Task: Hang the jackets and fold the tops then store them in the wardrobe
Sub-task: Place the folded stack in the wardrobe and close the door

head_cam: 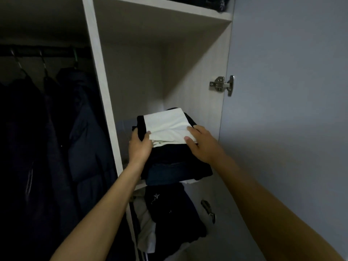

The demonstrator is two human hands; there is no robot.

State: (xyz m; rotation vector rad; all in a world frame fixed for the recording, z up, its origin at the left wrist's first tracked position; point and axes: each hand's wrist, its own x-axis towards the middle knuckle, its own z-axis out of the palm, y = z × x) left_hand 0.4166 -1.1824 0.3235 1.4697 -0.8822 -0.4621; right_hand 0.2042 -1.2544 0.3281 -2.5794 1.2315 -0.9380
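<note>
Can't make out jackets (56,129), too dark; top-shelf item (216,2) cut by edge; left hand (139,146) fingers behind stack (169,157).

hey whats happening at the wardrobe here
A person is putting a stack of folded tops onto a wardrobe shelf. The left hand grips the stack's left edge, and the right hand rests on the white top lying uppermost. Dark jackets already hang on the rail in the left compartment. More clothes sit loosely on the shelf below.
</note>
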